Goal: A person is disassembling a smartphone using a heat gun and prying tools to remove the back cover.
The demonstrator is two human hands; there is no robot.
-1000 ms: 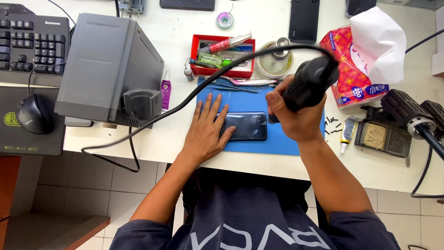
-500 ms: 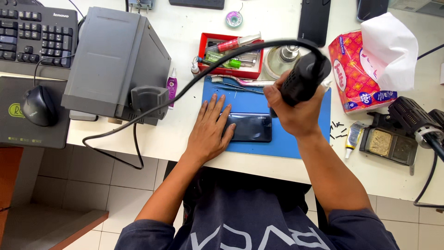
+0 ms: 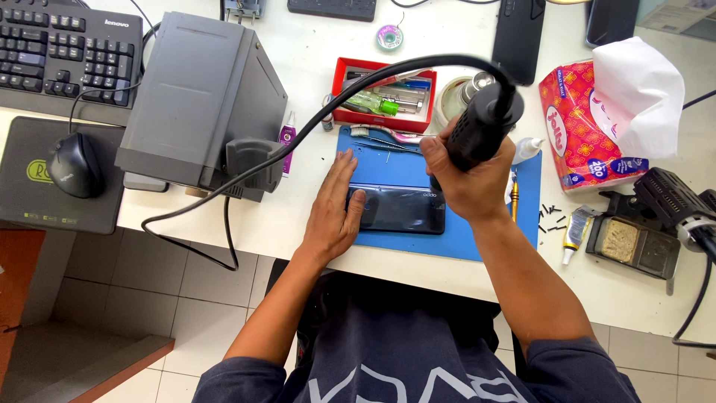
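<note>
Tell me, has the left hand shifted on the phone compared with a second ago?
No. The left hand lies flat on the left end of the dark phone on the blue mat, as before; only the camera view drifted.

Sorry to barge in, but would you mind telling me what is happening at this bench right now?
A person sits at a white worktable with a dark phone lying on a blue mat. The left hand rests flat on the phone's left end, pinning it down. The right hand grips a black corded handpiece, held just above the phone's right end. A grey station box and a red tray of tools stand nearby.
</note>
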